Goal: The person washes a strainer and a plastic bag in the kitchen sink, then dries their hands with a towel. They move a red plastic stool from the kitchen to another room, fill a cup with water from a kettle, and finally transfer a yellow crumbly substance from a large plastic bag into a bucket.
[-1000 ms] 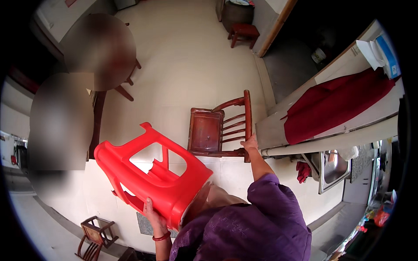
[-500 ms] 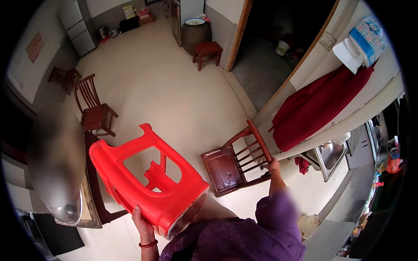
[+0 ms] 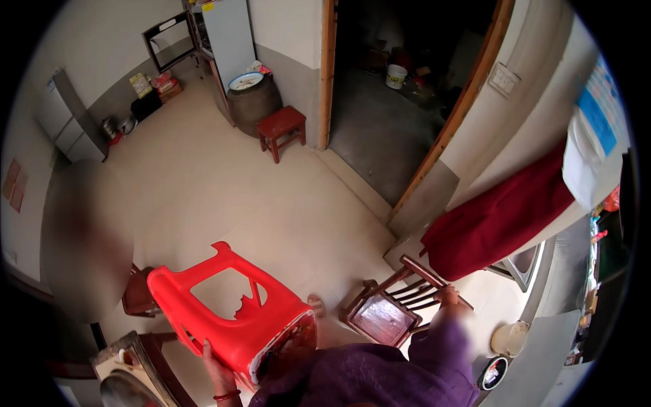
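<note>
Brown slat-backed wooden chair (image 3: 383,320) sits lower in view; right hand (image 3: 447,296) wraps its backrest; left hand (image 3: 215,366) clasps red plastic stool (image 3: 237,339) by an edge; carrying apparently calls for both grips.

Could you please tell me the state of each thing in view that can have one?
Red plastic stool: tipped sideways, gripped by the left hand
Wooden chair: seat facing up, backrest gripped by the right hand; floor contact unclear
Small red stool: upright on the floor
Doorway: open, dark inside
Dark red cloth: hanging
White bucket: upright
</note>
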A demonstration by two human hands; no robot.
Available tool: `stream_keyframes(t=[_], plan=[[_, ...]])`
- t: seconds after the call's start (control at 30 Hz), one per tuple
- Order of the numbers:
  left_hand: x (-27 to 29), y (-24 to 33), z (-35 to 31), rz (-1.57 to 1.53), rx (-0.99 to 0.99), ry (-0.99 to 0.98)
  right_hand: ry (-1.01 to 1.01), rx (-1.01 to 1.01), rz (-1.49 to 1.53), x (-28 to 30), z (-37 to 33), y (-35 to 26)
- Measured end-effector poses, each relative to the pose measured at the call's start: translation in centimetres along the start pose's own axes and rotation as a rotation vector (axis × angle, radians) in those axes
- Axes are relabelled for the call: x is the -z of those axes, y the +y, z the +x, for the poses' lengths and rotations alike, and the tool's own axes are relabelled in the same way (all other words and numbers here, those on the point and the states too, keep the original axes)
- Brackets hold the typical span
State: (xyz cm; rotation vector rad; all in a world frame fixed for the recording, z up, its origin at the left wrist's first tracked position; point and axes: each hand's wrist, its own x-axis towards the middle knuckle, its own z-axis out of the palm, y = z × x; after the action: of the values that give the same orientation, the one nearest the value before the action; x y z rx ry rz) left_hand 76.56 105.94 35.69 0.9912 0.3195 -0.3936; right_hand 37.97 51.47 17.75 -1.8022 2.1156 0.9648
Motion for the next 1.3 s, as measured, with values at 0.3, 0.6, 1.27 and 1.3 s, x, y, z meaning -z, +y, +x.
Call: stream_keyframes(t=[0.3, 0.6, 1.27, 1.3], plan=[[-6.7, 8.5, 14.8, -0.11, 0.0, -0.033, -0.16, 0.12, 0.005, 3.6, -3.0, -15.4], [-10.2, 15.0, 35.6, -0.171, -0.084, -0.046, -0.809, 0.619, -0.051, 2.0, -2.3, -46.9], [-13.4, 39.0, 79.4, 0.044, -0.325, 0.287, -0.069, 1.069, -0.252, 22.7, -3.4, -97.4], [-13.1, 40.5, 80.7, 0.095, -0.368, 0.354, -0.022, 1.431, -0.118, 25.5, -8.1, -102.9]])
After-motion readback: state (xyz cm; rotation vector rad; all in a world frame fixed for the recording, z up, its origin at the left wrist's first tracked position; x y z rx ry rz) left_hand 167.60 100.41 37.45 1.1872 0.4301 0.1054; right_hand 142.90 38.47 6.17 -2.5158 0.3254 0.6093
